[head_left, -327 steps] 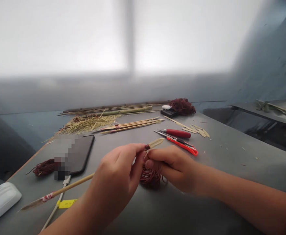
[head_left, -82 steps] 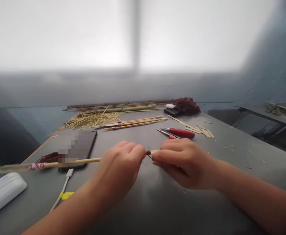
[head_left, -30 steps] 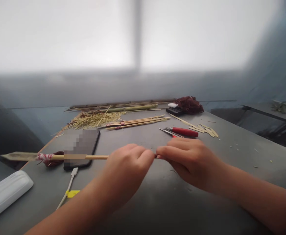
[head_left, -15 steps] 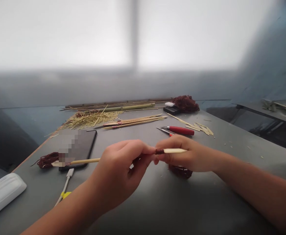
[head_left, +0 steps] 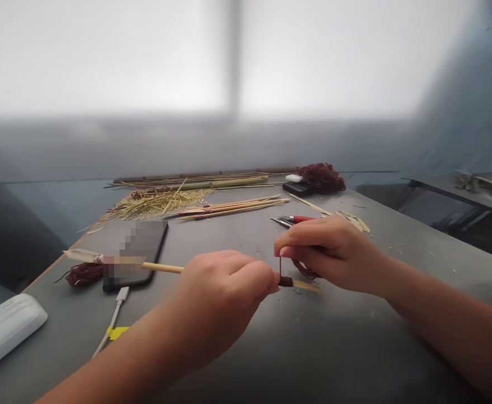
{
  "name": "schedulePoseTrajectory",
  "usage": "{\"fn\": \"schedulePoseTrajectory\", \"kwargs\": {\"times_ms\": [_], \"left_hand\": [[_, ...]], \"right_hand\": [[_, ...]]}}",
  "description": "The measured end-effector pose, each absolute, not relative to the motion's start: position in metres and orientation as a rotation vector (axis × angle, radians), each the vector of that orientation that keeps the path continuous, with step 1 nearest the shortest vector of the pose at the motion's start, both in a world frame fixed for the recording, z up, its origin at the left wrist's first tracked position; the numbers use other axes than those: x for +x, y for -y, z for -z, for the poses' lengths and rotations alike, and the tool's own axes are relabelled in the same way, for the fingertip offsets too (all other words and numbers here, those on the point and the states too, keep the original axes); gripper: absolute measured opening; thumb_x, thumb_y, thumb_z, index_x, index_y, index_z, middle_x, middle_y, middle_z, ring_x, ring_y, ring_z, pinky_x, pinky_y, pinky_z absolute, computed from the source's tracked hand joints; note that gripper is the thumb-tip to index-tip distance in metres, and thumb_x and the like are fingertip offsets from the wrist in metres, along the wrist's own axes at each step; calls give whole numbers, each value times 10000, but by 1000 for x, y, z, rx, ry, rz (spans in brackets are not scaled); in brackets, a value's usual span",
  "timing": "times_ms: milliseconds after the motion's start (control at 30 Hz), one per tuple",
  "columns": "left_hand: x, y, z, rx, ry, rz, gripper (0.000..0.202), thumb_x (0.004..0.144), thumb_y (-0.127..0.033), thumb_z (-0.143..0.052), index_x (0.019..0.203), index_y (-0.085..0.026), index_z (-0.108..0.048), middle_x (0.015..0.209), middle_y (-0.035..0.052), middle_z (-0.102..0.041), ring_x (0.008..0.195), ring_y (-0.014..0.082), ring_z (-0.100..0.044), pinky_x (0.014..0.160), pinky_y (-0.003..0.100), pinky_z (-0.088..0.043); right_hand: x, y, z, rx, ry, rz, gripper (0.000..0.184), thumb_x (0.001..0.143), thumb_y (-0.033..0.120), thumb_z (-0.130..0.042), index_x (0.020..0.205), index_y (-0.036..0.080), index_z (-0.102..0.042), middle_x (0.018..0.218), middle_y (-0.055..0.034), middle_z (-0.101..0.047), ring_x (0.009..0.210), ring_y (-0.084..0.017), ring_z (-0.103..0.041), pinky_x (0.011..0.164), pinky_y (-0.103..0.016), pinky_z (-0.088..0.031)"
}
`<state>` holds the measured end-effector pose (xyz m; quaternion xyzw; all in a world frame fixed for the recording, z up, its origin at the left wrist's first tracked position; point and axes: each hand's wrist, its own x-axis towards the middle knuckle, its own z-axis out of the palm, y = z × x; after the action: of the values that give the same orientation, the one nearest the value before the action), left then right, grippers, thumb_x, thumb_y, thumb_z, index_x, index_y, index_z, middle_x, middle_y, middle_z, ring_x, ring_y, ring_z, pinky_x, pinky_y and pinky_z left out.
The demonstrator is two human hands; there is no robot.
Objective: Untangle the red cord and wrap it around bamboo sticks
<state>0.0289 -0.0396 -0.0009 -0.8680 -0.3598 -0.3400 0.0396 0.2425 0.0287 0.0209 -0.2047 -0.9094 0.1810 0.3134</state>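
My left hand is closed round a thin bamboo stick, which lies roughly level across the view. Dark red thread is wound round the stick just right of my left fingertips, and a pale pointed tip sticks out beyond it. My right hand pinches a taut strand of the same thread, running straight up from the winding. A loop of dark red thread shows beneath my right hand. Toward the far left, the stick's other end has a whitish, feather-like piece.
A phone with a white cable lies at the left, by a dark red thread bundle. Behind are straw-like shavings, several bamboo sticks, a red-handled tool and more thread. A white case sits front left.
My right hand has moved off the stick and up, drawing a strand of thread taut. My left hand has turned and shifted slightly right, and the stick's tip has dropped.
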Motion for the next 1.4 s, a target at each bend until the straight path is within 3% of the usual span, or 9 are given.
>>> {"fn": "schedulePoseTrajectory", "kwargs": {"times_ms": [267,433,633,733,900,1000,1167,1333,1400], "left_hand": [[26,45,-7,-2493,1161,1481,95,881,-118,-647,854,-206,-670,739,-37,-759,548,77,-602,530,178,-466],[26,41,-6,-2355,1247,1419,108,899,-127,-620,851,-200,-683,821,-15,-796,639,110,-676,582,206,-501],[26,38,-6,-2340,1222,1334,176,926,-132,-579,791,-197,-672,819,1,-795,695,141,-715,615,228,-504],[21,34,-5,-2427,1180,1271,163,933,-142,-583,809,-175,-685,821,25,-792,705,152,-718,624,231,-510],[18,28,1,-2501,1183,969,168,929,-132,-567,840,-171,-705,726,24,-747,639,191,-673,557,283,-459],[22,30,3,-2559,1212,816,197,909,-93,-547,832,-184,-704,659,3,-705,581,179,-624,526,280,-419],[30,42,-2,-2781,1159,942,231,941,-158,-544,760,-196,-682,624,-18,-677,555,138,-604,528,248,-435],[29,49,-8,-2696,1263,1384,66,910,-159,-621,897,-223,-627,648,-89,-666,485,56,-532,485,160,-426],[27,48,-9,-2568,1276,1439,144,908,-140,-609,1029,-217,-626,712,-78,-704,514,58,-563,514,156,-453]], "right_hand": [[233,-26,-7,-479,2503,-891,219,948,215,-507,798,147,-652,687,-17,-629,608,-105,-500,562,-215,-391],[226,-13,-3,-409,2478,-810,246,973,182,-467,764,157,-595,582,48,-407,543,-87,-315,499,-216,-296],[227,-9,-3,-440,2449,-864,274,998,226,-446,769,165,-584,601,41,-397,556,-91,-340,512,-218,-312],[231,-10,-4,-443,2492,-701,289,1013,258,-446,779,169,-591,587,38,-443,542,-92,-359,514,-217,-327],[239,-3,-6,-419,2552,85,261,971,131,-443,788,161,-627,556,16,-512,493,-114,-387,489,-274,-279],[243,2,-9,-390,2535,266,248,946,90,-447,833,174,-651,553,14,-535,480,-123,-407,471,-292,-239],[247,-10,-21,-439,2500,-139,235,982,154,-465,872,186,-670,634,9,-619,535,-95,-493,546,-225,-385],[244,-23,-21,-611,2432,-514,267,995,279,-506,822,163,-673,585,24,-567,536,-91,-448,521,-213,-364],[240,-22,-16,-593,2467,-599,272,1002,270,-488,839,159,-676,624,15,-580,569,-96,-471,544,-211,-380]]}}
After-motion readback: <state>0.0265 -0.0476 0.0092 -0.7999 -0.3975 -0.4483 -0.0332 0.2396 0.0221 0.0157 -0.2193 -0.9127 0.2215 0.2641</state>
